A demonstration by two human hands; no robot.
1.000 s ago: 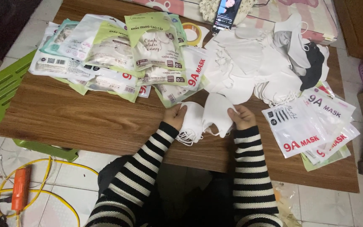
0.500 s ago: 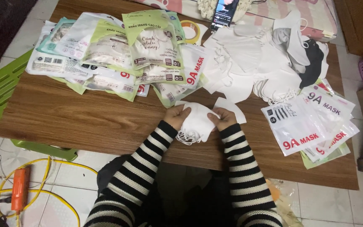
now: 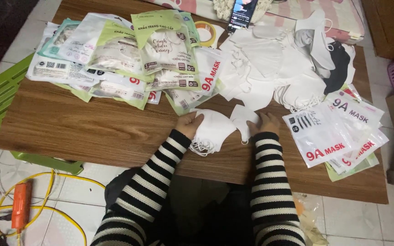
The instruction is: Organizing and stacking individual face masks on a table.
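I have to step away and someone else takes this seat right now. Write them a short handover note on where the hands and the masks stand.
Left hand: holds a small stack of white masks on the wooden table, ear loops hanging toward the body.
Right hand: rests on a single white mask lying just beside the stack.
Loose white masks are heaped at the far side, one black mask among them.
Flat printed bags lie to the right; filled packets are piled far left.
Done: a small stack gathered. Left: the heap remains loose.
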